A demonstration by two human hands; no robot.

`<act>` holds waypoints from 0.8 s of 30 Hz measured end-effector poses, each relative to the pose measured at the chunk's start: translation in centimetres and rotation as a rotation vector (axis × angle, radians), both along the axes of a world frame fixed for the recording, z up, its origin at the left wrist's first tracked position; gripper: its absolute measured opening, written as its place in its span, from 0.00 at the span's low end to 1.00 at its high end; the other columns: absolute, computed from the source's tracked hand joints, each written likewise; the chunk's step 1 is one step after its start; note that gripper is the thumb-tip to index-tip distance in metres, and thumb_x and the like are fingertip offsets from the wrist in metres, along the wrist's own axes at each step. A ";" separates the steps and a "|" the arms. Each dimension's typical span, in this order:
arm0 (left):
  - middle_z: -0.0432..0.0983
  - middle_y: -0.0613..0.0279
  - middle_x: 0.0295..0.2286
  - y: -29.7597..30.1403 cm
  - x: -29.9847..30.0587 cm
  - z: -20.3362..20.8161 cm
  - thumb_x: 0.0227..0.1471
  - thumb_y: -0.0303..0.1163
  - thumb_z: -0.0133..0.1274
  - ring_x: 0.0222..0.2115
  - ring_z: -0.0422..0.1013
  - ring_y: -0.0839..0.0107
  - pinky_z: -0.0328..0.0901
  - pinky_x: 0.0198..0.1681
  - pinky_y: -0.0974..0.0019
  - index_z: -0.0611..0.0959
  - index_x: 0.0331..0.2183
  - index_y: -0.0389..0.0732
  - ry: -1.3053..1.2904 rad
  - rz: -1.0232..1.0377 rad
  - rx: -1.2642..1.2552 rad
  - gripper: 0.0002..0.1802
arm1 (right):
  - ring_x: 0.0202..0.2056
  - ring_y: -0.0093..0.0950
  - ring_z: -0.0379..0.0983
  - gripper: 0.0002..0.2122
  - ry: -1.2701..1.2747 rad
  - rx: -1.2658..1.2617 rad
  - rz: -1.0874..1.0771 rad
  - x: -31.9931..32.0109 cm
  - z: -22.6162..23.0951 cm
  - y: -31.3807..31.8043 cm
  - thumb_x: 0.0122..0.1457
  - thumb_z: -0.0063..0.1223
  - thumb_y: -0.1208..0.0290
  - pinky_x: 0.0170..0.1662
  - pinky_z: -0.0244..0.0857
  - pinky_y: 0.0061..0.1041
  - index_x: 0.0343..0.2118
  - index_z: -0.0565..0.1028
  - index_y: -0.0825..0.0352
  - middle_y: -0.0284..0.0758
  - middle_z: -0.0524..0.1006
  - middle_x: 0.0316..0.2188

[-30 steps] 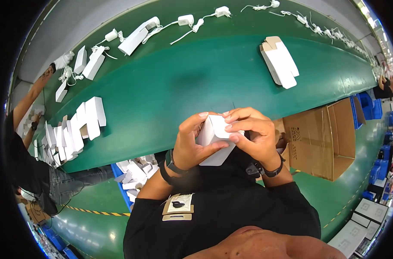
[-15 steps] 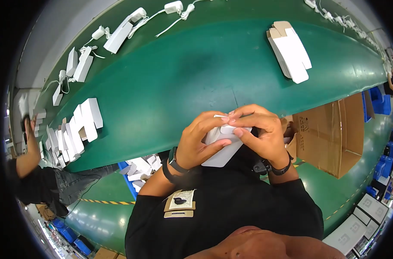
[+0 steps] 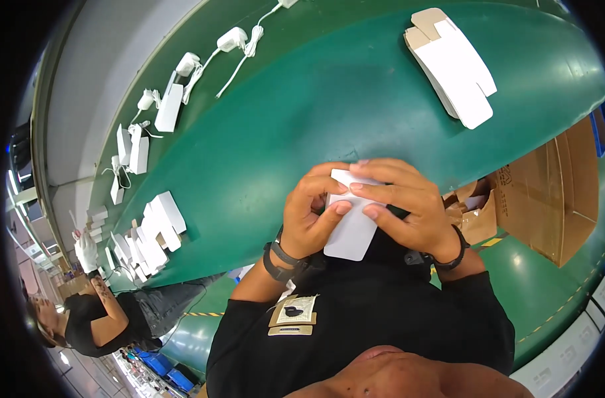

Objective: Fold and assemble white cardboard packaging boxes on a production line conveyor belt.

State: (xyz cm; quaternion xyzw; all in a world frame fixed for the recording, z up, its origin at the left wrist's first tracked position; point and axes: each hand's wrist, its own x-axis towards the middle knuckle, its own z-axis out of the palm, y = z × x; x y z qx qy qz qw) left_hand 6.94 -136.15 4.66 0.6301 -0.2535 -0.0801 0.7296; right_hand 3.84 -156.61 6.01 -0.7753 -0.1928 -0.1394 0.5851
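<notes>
Okay, so the left grip (image 3: 310,211) and right grip (image 3: 412,207) are both holding a white box (image 3: 351,232), while flattened cartons (image 3: 452,74) are lying on the worktop (image 3: 269,146).

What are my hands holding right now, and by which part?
A white box, held by its end farther from you, between your left hand and right hand.

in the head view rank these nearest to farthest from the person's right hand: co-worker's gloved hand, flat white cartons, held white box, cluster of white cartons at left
From the right hand:
1. Held white box: touching, between the hands.
2. Flat white cartons: upper right, on the table.
3. Cluster of white cartons: left.
4. Co-worker's gloved hand: far left.
</notes>
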 end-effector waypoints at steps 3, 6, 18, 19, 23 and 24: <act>0.74 0.57 0.42 0.4 2.7 -0.7 0.59 0.28 0.54 0.37 0.70 0.76 0.67 0.41 0.68 0.71 0.44 0.38 0.004 0.336 0.246 0.13 | 0.58 0.45 0.66 0.20 -0.039 -0.315 -0.229 1.3 0.1 -2.4 0.52 0.63 0.71 0.59 0.60 0.41 0.50 0.77 0.64 0.44 0.73 0.54; 0.73 0.62 0.40 1.6 10.9 -0.1 0.64 0.35 0.49 0.37 0.68 0.76 0.65 0.43 0.70 0.71 0.44 0.38 0.124 0.614 0.074 0.12 | 0.60 0.47 0.62 0.26 -0.108 -0.717 -0.693 4.2 1.5 -7.2 0.52 0.64 0.69 0.62 0.56 0.43 0.55 0.72 0.65 0.45 0.69 0.58; 0.68 0.57 0.47 8.4 17.2 1.1 0.61 0.29 0.49 0.50 0.65 0.67 0.62 0.58 0.62 0.69 0.53 0.36 0.315 0.865 -0.282 0.19 | 0.57 0.44 0.67 0.23 0.197 -0.801 -0.493 5.5 2.5 -15.6 0.54 0.60 0.69 0.60 0.61 0.36 0.53 0.74 0.69 0.47 0.72 0.56; 0.67 0.54 0.51 6.9 15.2 1.8 0.61 0.29 0.49 0.55 0.63 0.62 0.60 0.60 0.59 0.70 0.53 0.35 0.289 0.843 -0.277 0.19 | 0.57 0.44 0.67 0.23 0.196 -0.807 -0.493 5.4 2.7 -15.6 0.54 0.60 0.69 0.60 0.61 0.36 0.53 0.74 0.69 0.47 0.72 0.56; 0.69 0.55 0.49 0.7 6.9 5.2 0.62 0.32 0.49 0.50 0.70 0.62 0.64 0.57 0.59 0.71 0.51 0.37 0.400 0.366 -0.230 0.17 | 0.56 0.43 0.69 0.20 0.212 -0.829 -0.532 5.9 3.0 -15.8 0.55 0.59 0.69 0.58 0.63 0.35 0.50 0.76 0.69 0.46 0.73 0.55; 0.70 0.55 0.48 -0.6 5.5 5.8 0.63 0.32 0.48 0.49 0.71 0.63 0.66 0.55 0.60 0.71 0.50 0.37 0.429 0.258 -0.198 0.16 | 0.56 0.43 0.69 0.20 0.226 -0.807 -0.556 6.1 2.8 -16.0 0.54 0.59 0.69 0.58 0.63 0.35 0.50 0.76 0.69 0.46 0.72 0.55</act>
